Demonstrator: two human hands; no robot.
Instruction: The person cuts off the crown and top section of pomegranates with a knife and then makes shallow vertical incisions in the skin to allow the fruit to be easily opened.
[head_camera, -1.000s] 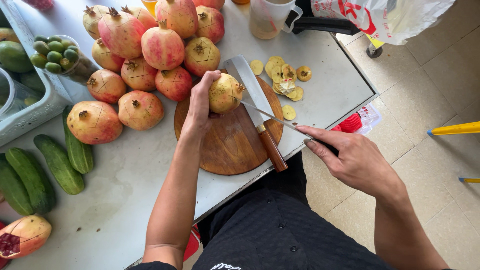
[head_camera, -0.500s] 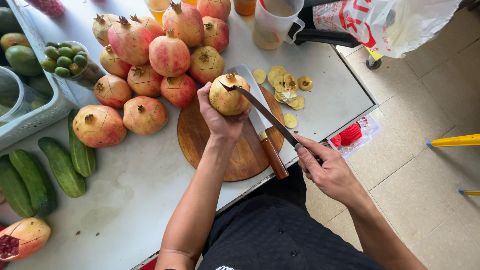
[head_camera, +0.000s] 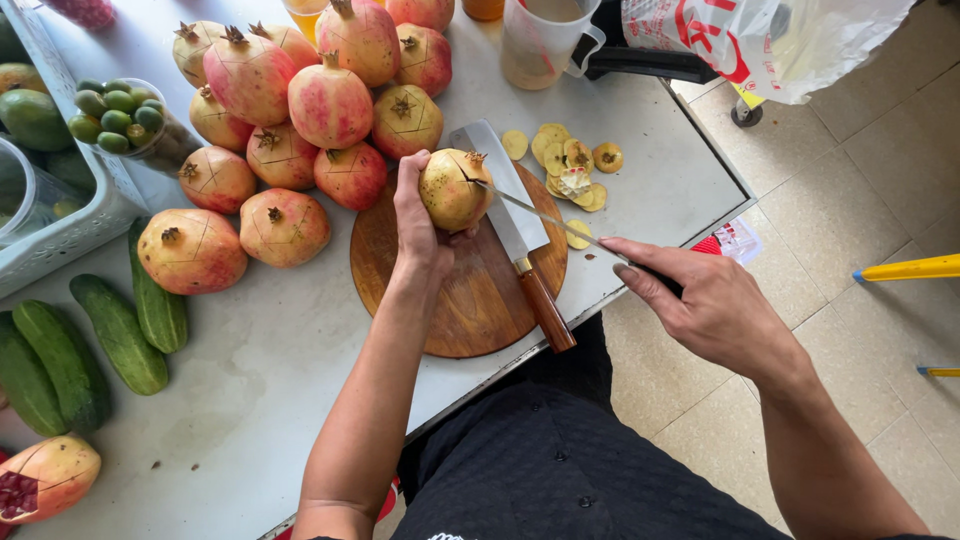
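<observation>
On the left of the bench (head_camera: 250, 380), smooth green cucumbers (head_camera: 120, 335) are laid beside a heap of leathery pink pomegranates (head_camera: 300, 110). A yellowish pomegranate (head_camera: 452, 190) is gripped by the left hand (head_camera: 420, 225) above the round wooden board (head_camera: 450, 300), raised slightly since before. A thin knife (head_camera: 540, 212) is held by the right hand (head_camera: 700, 300), its tip set against the fruit. A white plastic bag (head_camera: 760, 40) with red print is seen at upper right.
</observation>
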